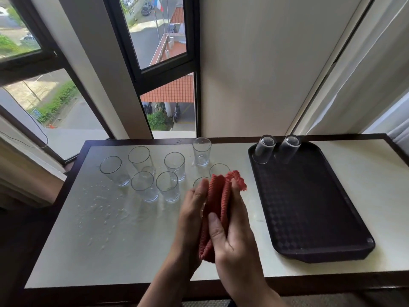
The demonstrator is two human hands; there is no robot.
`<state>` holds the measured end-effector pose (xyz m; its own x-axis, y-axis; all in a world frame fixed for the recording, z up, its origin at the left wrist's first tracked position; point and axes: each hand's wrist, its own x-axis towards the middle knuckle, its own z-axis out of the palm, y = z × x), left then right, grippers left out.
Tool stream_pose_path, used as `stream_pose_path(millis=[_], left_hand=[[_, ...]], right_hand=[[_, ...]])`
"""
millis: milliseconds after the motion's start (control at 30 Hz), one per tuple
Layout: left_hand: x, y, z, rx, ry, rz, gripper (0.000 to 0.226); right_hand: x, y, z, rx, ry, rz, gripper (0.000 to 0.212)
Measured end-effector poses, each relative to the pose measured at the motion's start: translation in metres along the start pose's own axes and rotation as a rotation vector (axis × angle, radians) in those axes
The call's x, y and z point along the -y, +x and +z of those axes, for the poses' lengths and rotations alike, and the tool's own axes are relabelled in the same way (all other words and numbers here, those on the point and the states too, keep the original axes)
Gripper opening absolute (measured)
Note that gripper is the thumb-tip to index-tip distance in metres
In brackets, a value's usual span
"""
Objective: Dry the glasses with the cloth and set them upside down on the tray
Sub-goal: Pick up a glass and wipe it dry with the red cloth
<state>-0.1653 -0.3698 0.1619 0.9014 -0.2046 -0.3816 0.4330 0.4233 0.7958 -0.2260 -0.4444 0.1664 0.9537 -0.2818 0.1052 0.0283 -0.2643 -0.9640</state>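
Note:
My left hand [193, 209] grips a clear glass [199, 181]; only its rim shows above my fingers. My right hand [230, 235] presses a red woven cloth [218, 202] around that glass. Both hands are over the middle of the table, just left of the dark tray [309, 218]. Two glasses [264, 149] [288, 149] stand upside down at the tray's far end. Several more glasses [168, 188] stand upright on the table's left half, one [219, 169] just behind the cloth.
The white table [132, 251] has a dark raised edge, with water drops [101, 207] spread over its left part. Windows [159, 41] and a wall stand right behind the table. The near end of the tray holds nothing.

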Motion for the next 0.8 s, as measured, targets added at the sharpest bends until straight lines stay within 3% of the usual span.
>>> stream_pose_path(millis=[67,167,233,333,467,533,667,800], left_hand=[[-0.002,0.003,-0.002,-0.035,0.032,0.029,0.083],[0.002,-0.002,0.003,-0.004,0.121,0.052,0.050],[0.004,-0.006,0.009,0.015,0.145,0.042,0.040],[0.005,-0.009,0.011,0.026,0.151,0.070,0.065],[0.000,-0.002,0.003,-0.019,0.048,0.102,0.069],[0.000,-0.001,0.002,-0.034,0.055,0.095,0.067],[0.004,-0.007,0.009,0.007,0.127,0.086,0.048],[0.003,-0.006,0.008,0.018,0.171,0.139,0.057]], right_hand=[[-0.001,0.005,-0.003,0.019,0.038,0.006,0.058],[-0.003,0.029,-0.010,-0.003,0.256,0.091,0.049],[-0.007,0.040,-0.011,-0.015,0.361,0.207,0.057],[-0.006,0.028,-0.006,-0.028,0.212,0.146,0.053],[-0.006,0.003,0.003,-0.017,-0.011,-0.040,0.065],[-0.008,0.010,0.001,-0.013,0.059,-0.021,0.059],[-0.012,0.041,-0.008,0.062,0.419,0.214,0.060],[-0.010,0.028,-0.005,0.104,0.314,0.158,0.057]])
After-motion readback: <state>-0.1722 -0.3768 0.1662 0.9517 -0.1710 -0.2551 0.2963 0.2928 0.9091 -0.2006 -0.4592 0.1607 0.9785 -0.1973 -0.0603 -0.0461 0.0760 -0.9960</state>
